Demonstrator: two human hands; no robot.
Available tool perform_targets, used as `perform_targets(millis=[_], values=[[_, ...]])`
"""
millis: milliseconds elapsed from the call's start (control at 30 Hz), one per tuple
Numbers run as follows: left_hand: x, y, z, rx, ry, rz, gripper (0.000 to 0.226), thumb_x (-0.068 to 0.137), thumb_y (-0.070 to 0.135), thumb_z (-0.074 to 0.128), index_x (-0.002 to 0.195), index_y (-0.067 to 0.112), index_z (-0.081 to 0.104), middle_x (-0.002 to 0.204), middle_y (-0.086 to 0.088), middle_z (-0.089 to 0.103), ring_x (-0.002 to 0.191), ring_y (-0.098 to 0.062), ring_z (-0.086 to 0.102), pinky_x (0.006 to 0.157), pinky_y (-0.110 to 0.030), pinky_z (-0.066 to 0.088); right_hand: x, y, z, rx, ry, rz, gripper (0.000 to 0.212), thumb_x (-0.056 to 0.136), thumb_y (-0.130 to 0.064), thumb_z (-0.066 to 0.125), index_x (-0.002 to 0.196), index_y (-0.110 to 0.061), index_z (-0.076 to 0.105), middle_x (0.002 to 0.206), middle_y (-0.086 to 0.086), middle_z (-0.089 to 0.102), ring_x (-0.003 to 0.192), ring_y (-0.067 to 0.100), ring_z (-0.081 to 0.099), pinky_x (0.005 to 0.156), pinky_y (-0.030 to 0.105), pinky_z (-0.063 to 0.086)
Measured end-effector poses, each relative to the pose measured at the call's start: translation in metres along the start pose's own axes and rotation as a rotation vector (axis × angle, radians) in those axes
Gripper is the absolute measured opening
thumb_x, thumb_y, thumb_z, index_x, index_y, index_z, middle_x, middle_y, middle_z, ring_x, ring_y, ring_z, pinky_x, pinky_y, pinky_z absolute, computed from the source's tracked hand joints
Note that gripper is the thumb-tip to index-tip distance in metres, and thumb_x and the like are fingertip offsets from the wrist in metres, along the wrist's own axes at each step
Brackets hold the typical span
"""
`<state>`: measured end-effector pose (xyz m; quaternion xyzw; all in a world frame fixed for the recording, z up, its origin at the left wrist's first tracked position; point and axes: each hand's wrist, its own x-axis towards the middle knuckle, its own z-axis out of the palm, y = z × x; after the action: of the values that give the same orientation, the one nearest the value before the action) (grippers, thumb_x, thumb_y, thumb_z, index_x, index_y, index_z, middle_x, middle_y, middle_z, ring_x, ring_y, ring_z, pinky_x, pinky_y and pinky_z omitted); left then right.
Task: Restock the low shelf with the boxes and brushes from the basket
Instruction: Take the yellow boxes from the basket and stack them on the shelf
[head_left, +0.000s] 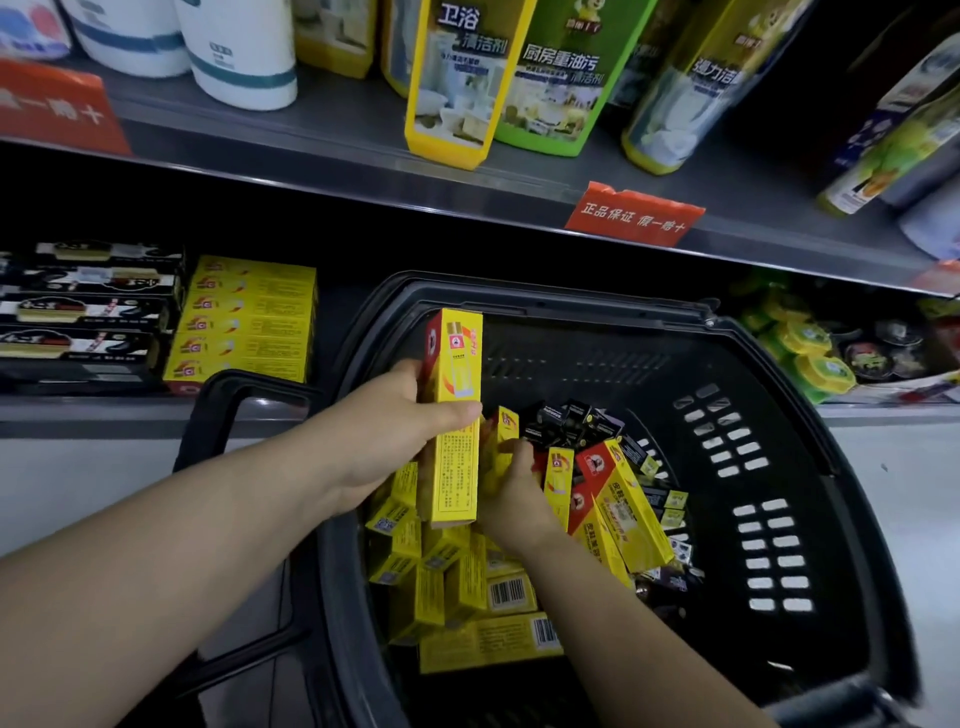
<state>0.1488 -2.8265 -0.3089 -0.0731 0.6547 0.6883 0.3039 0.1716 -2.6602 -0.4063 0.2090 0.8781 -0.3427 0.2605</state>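
My left hand (387, 431) grips a long yellow and red box (456, 364), held upright above the black basket (769, 467). My right hand (511, 486) is down among the yellow boxes (467, 587) in the basket, fingers curled on one of them (503, 427). Small black boxes (576, 423) lie at the back of the pile. On the low shelf (130, 410) to the left stands a stack of the same yellow boxes (244, 325), beside black brush packs (83, 312).
An upper shelf (322, 150) carries cleaner bottles (457, 83) and a red tag (634, 214), overhanging the low shelf. Round green and yellow items (810, 348) lie on the low shelf to the right. The basket handle (223, 410) rises at the left.
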Motion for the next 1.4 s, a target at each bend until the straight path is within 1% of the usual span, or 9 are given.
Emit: perform_targets(millis=[133, 233, 600, 700, 833, 933, 1033, 1267, 1400], values=[[-0.002, 0.000, -0.004, -0.039, -0.004, 0.007, 0.044, 0.086, 0.022, 0.064, 0.124, 0.019, 0.044, 0.116, -0.003, 0.063, 0.107, -0.019, 0.060, 0.096, -0.038, 0.047, -0.026, -0.014, -0.025, 0.461, 0.059, -0.017, 0.064, 0.086, 0.004, 0.053, 0.139, -0.017, 0.023, 0.110, 0.001, 0.056, 0.088, 0.016, 0.061, 0.060, 0.025, 0.052], [-0.002, 0.001, -0.006, -0.098, -0.001, 0.030, 0.041, 0.084, 0.028, 0.065, 0.120, 0.018, 0.047, 0.112, -0.003, 0.066, 0.102, -0.017, 0.064, 0.085, -0.032, 0.051, -0.060, -0.032, -0.049, 0.637, 0.131, -0.279, 0.060, 0.082, -0.008, 0.060, 0.134, -0.028, 0.039, 0.103, -0.008, 0.067, 0.093, 0.012, 0.066, 0.075, 0.029, 0.055], [-0.025, 0.027, -0.042, -0.300, 0.159, 0.139, 0.034, 0.084, 0.026, 0.063, 0.115, 0.015, 0.055, 0.094, -0.002, 0.075, 0.080, -0.014, 0.072, 0.057, -0.027, 0.057, -0.101, -0.106, -0.042, 0.515, -0.135, -0.669, 0.045, 0.092, -0.022, 0.058, 0.122, -0.051, 0.042, 0.115, -0.010, 0.064, 0.102, 0.008, 0.064, 0.083, 0.026, 0.054], [-0.036, 0.029, -0.065, -0.304, 0.226, 0.135, 0.023, 0.085, 0.026, 0.062, 0.106, 0.017, 0.062, 0.092, -0.003, 0.075, 0.084, -0.020, 0.071, 0.064, -0.033, 0.057, -0.101, -0.132, -0.036, 0.450, -0.205, -0.699, 0.045, 0.088, -0.023, 0.064, 0.122, -0.043, 0.043, 0.108, -0.010, 0.067, 0.096, 0.005, 0.066, 0.075, 0.017, 0.052], [-0.050, 0.023, -0.102, -0.314, 0.306, 0.114, 0.022, 0.087, 0.028, 0.060, 0.103, 0.014, 0.066, 0.091, -0.005, 0.075, 0.082, -0.022, 0.071, 0.066, -0.033, 0.059, -0.089, -0.176, -0.026, 0.282, -0.320, -0.562, 0.034, 0.085, -0.028, 0.065, 0.116, -0.027, 0.051, 0.096, -0.007, 0.069, 0.085, 0.009, 0.067, 0.076, 0.030, 0.056], [-0.060, 0.008, -0.136, -0.382, 0.424, 0.102, 0.021, 0.087, 0.028, 0.062, 0.100, 0.012, 0.065, 0.087, -0.007, 0.075, 0.075, -0.018, 0.071, 0.054, -0.028, 0.055, -0.073, -0.217, -0.014, 0.259, -0.376, -0.471, 0.011, 0.088, -0.020, 0.048, 0.084, -0.013, 0.056, 0.079, 0.009, 0.060, 0.070, 0.021, 0.061, 0.068, 0.038, 0.055], [-0.065, -0.019, -0.169, -0.500, 0.621, 0.091, 0.011, 0.088, 0.024, 0.062, 0.090, 0.014, 0.062, 0.071, -0.003, 0.073, 0.064, -0.016, 0.071, 0.059, -0.033, 0.052, -0.043, -0.257, 0.005, -0.055, -0.319, -0.551, 0.014, 0.087, -0.020, 0.050, 0.076, -0.012, 0.055, 0.073, 0.012, 0.055, 0.067, 0.024, 0.055, 0.063, 0.032, 0.048], [-0.044, -0.072, -0.208, -0.654, 0.926, 0.019, 0.026, 0.086, 0.010, 0.064, 0.111, 0.007, 0.057, 0.087, -0.010, 0.061, 0.074, -0.024, 0.059, 0.070, -0.038, 0.052, 0.039, -0.287, 0.071, -1.041, -0.306, -0.665, 0.053, 0.093, -0.029, 0.052, 0.141, -0.015, 0.034, 0.129, 0.013, 0.055, 0.110, 0.027, 0.055, 0.077, 0.024, 0.041], [-0.031, -0.079, -0.223, -0.714, 0.943, 0.012, 0.011, 0.083, 0.011, 0.068, 0.090, 0.010, 0.060, 0.086, -0.006, 0.063, 0.077, -0.022, 0.060, 0.075, -0.036, 0.050, 0.072, -0.280, 0.098, -1.242, -0.361, -0.601, 0.064, 0.094, -0.026, 0.050, 0.148, -0.020, 0.016, 0.130, 0.016, 0.052, 0.111, 0.032, 0.054, 0.085, 0.030, 0.044]])
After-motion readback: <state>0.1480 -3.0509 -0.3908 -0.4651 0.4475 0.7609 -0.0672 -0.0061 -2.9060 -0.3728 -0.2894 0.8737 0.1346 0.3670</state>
